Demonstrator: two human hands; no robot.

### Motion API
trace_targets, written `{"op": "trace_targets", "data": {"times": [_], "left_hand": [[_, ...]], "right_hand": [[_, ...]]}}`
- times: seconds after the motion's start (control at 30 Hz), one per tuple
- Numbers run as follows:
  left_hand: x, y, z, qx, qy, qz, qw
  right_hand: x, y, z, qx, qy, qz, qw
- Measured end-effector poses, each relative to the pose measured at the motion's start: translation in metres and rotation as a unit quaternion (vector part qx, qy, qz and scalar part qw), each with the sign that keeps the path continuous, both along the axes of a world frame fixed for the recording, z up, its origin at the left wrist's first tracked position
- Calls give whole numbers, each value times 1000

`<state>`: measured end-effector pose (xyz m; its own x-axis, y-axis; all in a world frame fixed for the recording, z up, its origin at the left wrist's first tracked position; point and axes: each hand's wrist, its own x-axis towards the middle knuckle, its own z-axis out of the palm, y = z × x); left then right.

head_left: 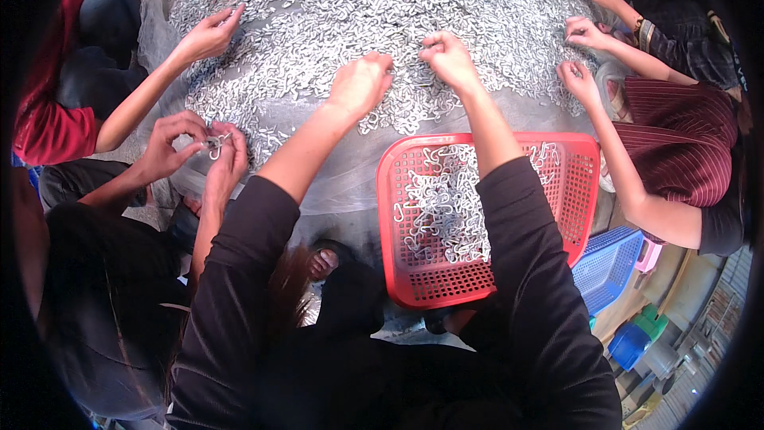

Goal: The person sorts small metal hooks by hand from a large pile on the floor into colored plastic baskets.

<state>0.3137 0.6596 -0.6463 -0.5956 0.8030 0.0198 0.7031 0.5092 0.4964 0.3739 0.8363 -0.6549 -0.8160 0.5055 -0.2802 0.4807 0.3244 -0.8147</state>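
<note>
A wide heap of small silvery metal hooks [318,40], many of them S-shaped, is spread over a sheet in front of me. My left hand [360,86] is over the near part of the heap, its fingers curled together. To its right, my right hand [448,60] reaches a little farther in, with thumb and fingers pinched. What either hand holds, if anything, is hidden or too small to make out. Below my right hand, a red plastic basket [387,255] contains many more hooks [450,215]; my right forearm and sleeve cover part of it.
Clear plastic sheeting [334,183] lies under the heap. On the left, a co-worker's hands [195,143] hold some hooks, and another person's hand [211,36] is beyond. Co-workers' hands [585,32] line the right edge. A blue basket [609,267] stands at lower right.
</note>
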Motion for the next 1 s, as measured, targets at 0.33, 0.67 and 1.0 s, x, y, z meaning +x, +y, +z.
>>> {"op": "trace_targets", "data": {"times": [0.33,0.67,1.0], "left_hand": [[-38,-45,13,61,-504,157,847],[-37,-32,3,123,-564,236,782],[-45,-24,8,156,-590,162,775]], "right_hand": [[18,4,14,-313,34,-24,949],[0,-17,1,132,-27,105,985],[22,8,21,-273,17,30,961]]}}
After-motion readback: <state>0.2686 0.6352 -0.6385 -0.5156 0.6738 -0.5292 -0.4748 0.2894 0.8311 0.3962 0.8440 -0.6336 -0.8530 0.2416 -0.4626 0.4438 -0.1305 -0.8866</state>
